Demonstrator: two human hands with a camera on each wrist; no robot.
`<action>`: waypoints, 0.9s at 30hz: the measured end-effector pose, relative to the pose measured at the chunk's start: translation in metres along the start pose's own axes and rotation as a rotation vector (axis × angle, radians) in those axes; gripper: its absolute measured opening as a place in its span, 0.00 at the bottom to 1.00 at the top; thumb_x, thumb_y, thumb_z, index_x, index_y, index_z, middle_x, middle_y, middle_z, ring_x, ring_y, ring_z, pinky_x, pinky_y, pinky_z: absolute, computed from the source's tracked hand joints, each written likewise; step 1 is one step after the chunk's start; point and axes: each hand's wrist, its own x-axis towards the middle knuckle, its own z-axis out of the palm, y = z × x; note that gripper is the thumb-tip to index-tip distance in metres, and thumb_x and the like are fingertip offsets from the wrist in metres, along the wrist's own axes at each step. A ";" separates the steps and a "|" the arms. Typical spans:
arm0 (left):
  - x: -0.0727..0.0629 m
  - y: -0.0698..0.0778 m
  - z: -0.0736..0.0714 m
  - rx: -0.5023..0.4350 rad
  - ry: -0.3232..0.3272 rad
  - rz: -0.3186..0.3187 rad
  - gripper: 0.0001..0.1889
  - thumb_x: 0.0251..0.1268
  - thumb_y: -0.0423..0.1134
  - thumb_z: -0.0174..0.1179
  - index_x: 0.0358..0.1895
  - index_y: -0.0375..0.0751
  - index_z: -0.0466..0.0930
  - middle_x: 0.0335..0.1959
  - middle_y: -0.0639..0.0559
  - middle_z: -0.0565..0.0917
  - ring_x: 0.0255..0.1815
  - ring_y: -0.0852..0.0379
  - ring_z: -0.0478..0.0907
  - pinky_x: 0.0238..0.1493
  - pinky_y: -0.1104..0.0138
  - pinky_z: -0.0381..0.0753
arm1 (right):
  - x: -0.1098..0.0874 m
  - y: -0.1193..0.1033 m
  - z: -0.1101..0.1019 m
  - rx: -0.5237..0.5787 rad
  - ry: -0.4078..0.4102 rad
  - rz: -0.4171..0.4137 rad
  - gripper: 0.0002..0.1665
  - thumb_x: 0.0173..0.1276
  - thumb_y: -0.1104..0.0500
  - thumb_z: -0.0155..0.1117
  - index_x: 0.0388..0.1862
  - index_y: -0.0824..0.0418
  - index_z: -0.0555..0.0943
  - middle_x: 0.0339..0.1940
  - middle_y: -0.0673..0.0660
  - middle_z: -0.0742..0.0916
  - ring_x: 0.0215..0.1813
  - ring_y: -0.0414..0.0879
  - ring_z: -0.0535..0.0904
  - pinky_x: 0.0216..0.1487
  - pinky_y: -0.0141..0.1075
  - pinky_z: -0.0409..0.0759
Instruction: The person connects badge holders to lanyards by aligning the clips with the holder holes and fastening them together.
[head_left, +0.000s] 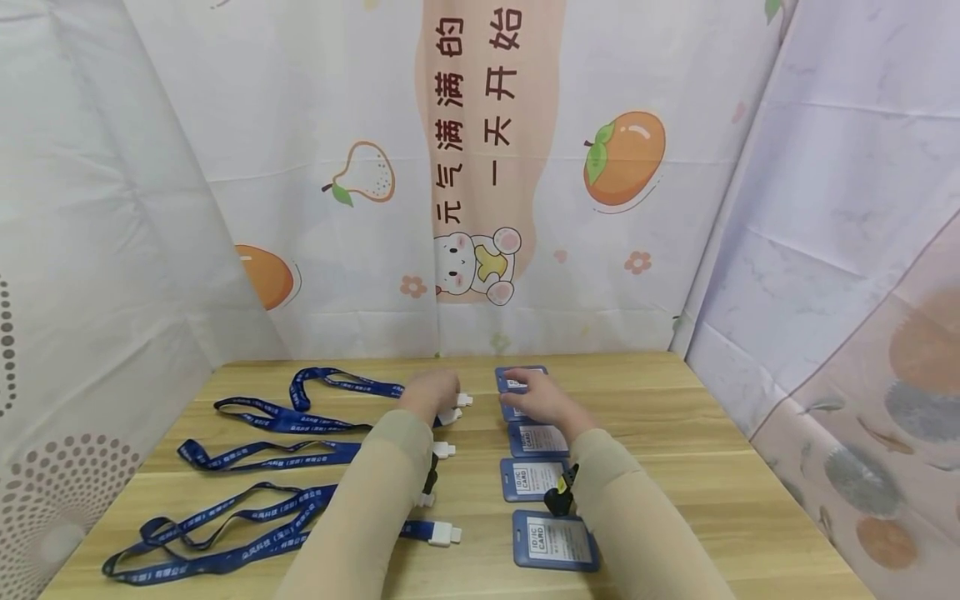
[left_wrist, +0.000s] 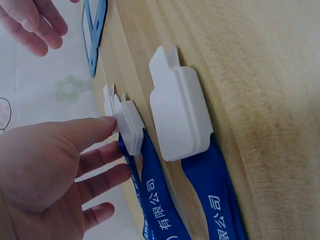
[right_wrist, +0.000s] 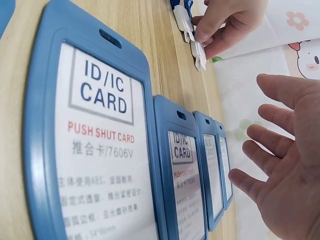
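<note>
Your left hand point(head_left: 431, 395): pinching farthest white clip point(right_wrist: 198, 54), left of card holders point(right_wrist: 225, 162) | your right hand point(head_left: 551, 400): fingers apart, gripping nothing, over far holders | advice: grip clip's hard body, leave strap point(head_left: 372, 387) slack, avoid snagging neighbouring clip point(head_left: 450, 417).

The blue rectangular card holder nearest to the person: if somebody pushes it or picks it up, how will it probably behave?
The blue rectangular plastic-looking card holder seems stiff, as its edges look straight. Lying flat on the light wooden table, it would likely slide rather than roll. It looks thin, so it is probably light.
</note>
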 end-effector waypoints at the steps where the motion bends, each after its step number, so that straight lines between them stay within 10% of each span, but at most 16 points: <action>1: 0.001 0.000 0.000 0.006 0.003 -0.001 0.10 0.73 0.34 0.57 0.37 0.48 0.88 0.35 0.56 0.85 0.35 0.55 0.77 0.54 0.55 0.74 | 0.000 0.000 0.000 0.001 -0.001 0.001 0.34 0.73 0.52 0.66 0.74 0.60 0.72 0.73 0.62 0.74 0.73 0.64 0.69 0.69 0.59 0.66; 13: 0.007 -0.003 0.004 0.013 0.020 -0.027 0.02 0.70 0.39 0.66 0.41 0.46 0.83 0.35 0.56 0.83 0.37 0.55 0.78 0.53 0.54 0.76 | -0.001 -0.001 0.001 -0.008 -0.005 -0.020 0.34 0.72 0.52 0.66 0.73 0.61 0.72 0.73 0.61 0.75 0.74 0.61 0.68 0.70 0.57 0.65; 27: 0.001 -0.016 -0.012 -0.057 0.187 0.116 0.05 0.72 0.42 0.64 0.35 0.50 0.80 0.30 0.58 0.80 0.34 0.55 0.75 0.45 0.58 0.73 | -0.004 -0.010 -0.006 0.079 0.017 -0.032 0.33 0.72 0.51 0.66 0.73 0.58 0.73 0.72 0.60 0.76 0.75 0.60 0.66 0.72 0.57 0.63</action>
